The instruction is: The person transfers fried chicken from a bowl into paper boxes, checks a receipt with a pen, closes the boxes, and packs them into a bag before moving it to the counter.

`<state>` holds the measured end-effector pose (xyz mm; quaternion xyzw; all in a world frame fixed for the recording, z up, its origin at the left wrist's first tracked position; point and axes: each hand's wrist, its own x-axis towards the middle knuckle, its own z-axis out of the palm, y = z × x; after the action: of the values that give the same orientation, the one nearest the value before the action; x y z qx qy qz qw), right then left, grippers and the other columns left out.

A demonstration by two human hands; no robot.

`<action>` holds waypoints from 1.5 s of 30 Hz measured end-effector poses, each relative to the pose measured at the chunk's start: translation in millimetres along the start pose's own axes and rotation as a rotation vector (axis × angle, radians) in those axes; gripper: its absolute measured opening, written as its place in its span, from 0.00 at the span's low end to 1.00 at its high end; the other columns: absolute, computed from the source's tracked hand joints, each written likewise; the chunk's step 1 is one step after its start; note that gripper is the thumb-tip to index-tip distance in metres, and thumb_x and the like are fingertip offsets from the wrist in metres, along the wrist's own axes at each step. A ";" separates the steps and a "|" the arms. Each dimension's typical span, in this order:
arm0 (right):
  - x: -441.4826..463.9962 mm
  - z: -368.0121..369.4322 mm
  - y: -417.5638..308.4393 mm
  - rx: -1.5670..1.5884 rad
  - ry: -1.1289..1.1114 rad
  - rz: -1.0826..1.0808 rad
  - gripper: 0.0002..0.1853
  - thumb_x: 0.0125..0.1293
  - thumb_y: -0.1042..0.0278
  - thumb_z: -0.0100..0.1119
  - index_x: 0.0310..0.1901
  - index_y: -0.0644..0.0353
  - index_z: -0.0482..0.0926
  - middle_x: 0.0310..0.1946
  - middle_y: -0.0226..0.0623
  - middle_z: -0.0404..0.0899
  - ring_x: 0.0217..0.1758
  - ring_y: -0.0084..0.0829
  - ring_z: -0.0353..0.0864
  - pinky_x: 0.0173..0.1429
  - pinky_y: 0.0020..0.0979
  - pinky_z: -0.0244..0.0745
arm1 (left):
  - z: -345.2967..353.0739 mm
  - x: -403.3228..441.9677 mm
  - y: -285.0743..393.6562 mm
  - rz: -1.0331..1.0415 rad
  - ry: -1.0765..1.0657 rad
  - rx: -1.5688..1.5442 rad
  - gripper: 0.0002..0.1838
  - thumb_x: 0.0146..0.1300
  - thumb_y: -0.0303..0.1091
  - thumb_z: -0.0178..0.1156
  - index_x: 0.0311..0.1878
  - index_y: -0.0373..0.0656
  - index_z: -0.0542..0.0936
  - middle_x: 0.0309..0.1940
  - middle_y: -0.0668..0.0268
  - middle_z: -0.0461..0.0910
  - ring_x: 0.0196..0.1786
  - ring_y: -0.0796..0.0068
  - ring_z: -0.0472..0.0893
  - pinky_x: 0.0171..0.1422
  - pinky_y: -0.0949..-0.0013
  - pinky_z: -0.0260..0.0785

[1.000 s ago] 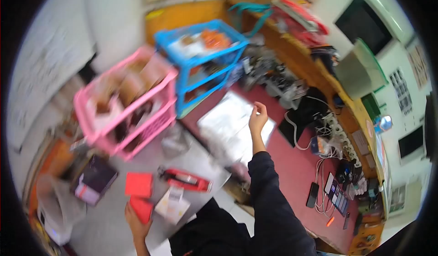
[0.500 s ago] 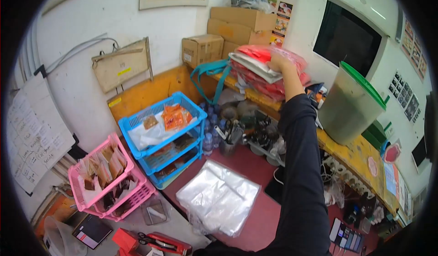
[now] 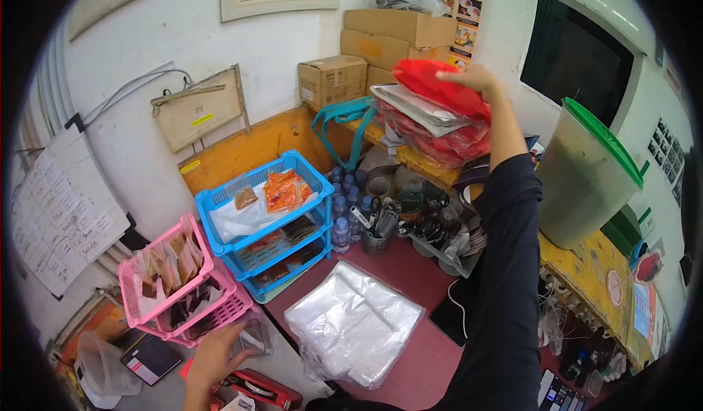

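My right hand [image 3: 476, 80] reaches far out to the shelf and pinches a red plastic bag [image 3: 432, 83], lifted at the top of a stack. Under it lie white plastic bags [image 3: 421, 109] and more red bags [image 3: 447, 143] in clear wrapping. My left hand [image 3: 214, 360] is low at the lower left, fingers curved and apart with nothing in them. It hovers by a small clear box [image 3: 256, 336] and a red case [image 3: 267, 389]. A pile of clear plastic bags [image 3: 355, 323] lies on the dark red tabletop between my arms.
Blue stacked trays [image 3: 263, 220] hold packets, and pink baskets [image 3: 168, 279] stand left of them. A pen cup [image 3: 377, 242] and bottles [image 3: 341, 234] stand behind the clear bags. A green-lidded bin [image 3: 589, 180] is on the shelf [image 3: 608, 286] at right; cardboard boxes [image 3: 333, 80] sit behind.
My right hand has raised the red bag from the stack, showing more of the white bags below. My left hand has come into view at the lower left.
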<state>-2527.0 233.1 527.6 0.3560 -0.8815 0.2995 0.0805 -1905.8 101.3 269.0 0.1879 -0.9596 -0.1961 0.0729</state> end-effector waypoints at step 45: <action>-684.3 365.3 -514.3 0.507 -1.124 -0.979 0.18 0.38 0.83 0.56 0.35 0.58 0.76 0.33 0.39 0.81 0.39 0.43 0.80 0.42 0.39 0.73 | -154.3 -543.3 -71.2 -0.425 0.204 -0.430 0.05 0.43 0.26 0.68 0.24 0.41 0.81 0.20 0.62 0.78 0.25 0.63 0.75 0.29 0.67 0.65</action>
<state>-1651.4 124.1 231.5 0.8095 -0.4377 0.1971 -0.3381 -1350.0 198.3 345.1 0.3833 -0.8232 -0.3853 0.1642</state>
